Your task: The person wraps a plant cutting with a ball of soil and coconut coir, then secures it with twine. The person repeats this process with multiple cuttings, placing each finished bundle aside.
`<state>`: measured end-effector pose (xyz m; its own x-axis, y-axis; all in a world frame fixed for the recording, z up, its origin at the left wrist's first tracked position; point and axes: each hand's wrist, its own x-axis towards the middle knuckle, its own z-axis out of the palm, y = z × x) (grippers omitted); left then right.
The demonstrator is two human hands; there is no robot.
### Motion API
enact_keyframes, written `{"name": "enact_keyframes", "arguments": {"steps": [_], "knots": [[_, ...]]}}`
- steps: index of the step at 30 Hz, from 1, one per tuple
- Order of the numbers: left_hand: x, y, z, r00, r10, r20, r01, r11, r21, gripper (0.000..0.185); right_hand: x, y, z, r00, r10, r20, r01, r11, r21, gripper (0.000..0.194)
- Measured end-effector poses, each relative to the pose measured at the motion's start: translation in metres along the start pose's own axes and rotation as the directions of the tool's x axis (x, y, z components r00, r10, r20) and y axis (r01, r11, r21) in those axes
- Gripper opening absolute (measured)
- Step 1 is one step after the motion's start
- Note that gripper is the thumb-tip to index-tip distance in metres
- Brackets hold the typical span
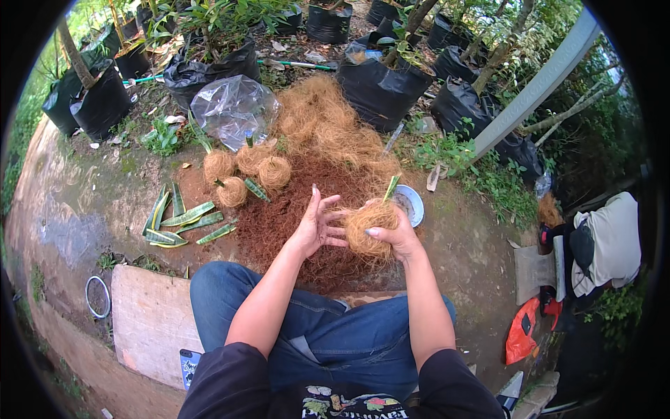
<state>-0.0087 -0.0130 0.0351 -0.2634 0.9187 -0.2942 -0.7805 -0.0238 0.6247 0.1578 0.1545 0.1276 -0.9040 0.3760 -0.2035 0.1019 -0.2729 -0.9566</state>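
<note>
My right hand (402, 236) grips a ball of coconut fibre (368, 230) with a green leaf cutting (391, 187) standing up from its top. Beside the ball, to its left, my left hand (317, 222) has its fingers spread and holds nothing; whether its fingertips touch loose strands is hard to tell. Below both hands lies a heap of reddish-brown coir peat (272, 225). Part of a white bowl (411, 201) shows behind my right hand. Several finished-looking fibre balls (232, 192) sit left of the heap, some with leaf pieces in them.
Cut snake plant leaves (191, 214) lie on the ground at left. Loose coconut fibre (330, 120) is piled behind the peat, next to a clear plastic bag (235, 107). Black planter bags (384, 86) line the back. A slanted post (539, 86) and a seated person (602, 246) are at right.
</note>
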Motion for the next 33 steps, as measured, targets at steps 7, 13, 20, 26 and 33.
{"name": "enact_keyframes", "arguments": {"steps": [7,13,20,26,33], "knots": [[0.021,-0.025,-0.003,0.87,0.095,-0.484,-0.063,0.995,0.083,0.075,-0.001,0.007,-0.008,0.992,-0.081,0.094,0.019,0.849,0.528,0.084],[0.003,-0.034,0.042,0.995,0.082,-0.056,-0.092,0.973,-0.212,0.088,0.0,0.018,0.01,0.986,0.025,0.162,-0.051,0.987,0.155,0.082],[-0.015,-0.016,0.047,0.993,0.067,0.096,-0.037,0.957,-0.287,0.075,0.008,0.023,0.022,0.964,-0.233,0.13,0.235,0.515,-0.824,0.088],[-0.006,-0.02,0.036,0.989,0.116,-0.097,-0.138,0.951,-0.277,0.058,0.008,0.033,0.028,0.95,-0.309,0.051,0.243,0.624,-0.743,0.099],[0.001,-0.025,0.032,0.892,0.378,-0.249,-0.412,0.905,-0.102,0.063,0.006,0.063,0.063,0.747,-0.635,0.199,0.502,0.342,-0.794,0.11]]}}
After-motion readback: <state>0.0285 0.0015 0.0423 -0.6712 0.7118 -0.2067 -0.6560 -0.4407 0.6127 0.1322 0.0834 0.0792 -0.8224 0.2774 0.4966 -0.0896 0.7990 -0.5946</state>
